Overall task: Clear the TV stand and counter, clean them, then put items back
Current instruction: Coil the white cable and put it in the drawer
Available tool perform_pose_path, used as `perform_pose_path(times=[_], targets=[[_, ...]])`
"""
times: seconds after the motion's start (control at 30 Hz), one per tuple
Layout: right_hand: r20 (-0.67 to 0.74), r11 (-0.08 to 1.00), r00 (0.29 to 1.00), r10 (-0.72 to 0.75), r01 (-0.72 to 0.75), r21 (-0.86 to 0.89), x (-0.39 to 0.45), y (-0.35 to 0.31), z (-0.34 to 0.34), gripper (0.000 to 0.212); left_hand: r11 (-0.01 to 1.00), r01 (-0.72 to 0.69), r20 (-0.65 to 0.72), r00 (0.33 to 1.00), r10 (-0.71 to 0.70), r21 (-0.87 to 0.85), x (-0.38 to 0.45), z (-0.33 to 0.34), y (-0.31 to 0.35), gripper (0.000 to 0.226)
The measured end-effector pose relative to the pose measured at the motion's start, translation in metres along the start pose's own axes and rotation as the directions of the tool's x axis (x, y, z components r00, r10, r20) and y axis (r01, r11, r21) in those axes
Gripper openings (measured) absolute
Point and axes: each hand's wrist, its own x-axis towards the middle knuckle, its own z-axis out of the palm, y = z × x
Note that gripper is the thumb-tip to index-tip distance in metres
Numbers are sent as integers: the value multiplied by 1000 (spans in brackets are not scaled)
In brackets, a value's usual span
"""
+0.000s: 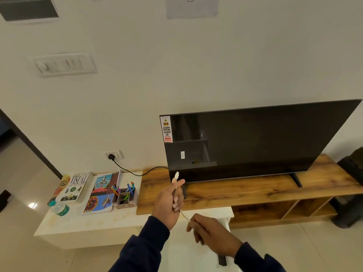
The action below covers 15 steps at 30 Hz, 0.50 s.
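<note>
A thin white cable (pixel 176 178) with a plug end runs through both my hands in front of the TV stand. My left hand (pixel 169 201) grips it near the plug, which sticks up past my fingers. My right hand (pixel 212 231) pinches the cable lower down, and the short stretch between them is taut. The wooden TV stand (pixel 245 191) carries a large black TV (pixel 255 142). On the white counter (pixel 88 220) to its left lie two books (pixel 77 186), a pen holder (pixel 125 197) and a plastic water bottle (pixel 60 209).
A black power cord (pixel 133 171) runs from a wall socket (pixel 114 155) to behind the TV. A black remote (pixel 222 260) lies on a white surface below my right hand. A dark bag (pixel 351 169) sits at the stand's right end. Open shelves lie under the stand.
</note>
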Motion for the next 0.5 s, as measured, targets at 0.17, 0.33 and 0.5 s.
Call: perform_pose_path(times=[0.17,0.33,0.5], targets=[[27,975,999,25,-18,-221,22,20,-42,25,995,28,122,992,-40,100,-7,0,4,45],[-27,971,999,17,-23,-236,46,-4,-94,15,956,91,346,919,-189,279,-20,10,1,43],[-109,977,994,-10,-14,-213,54,-35,-116,13,933,116,301,927,-225,341,-18,13,-11,39]])
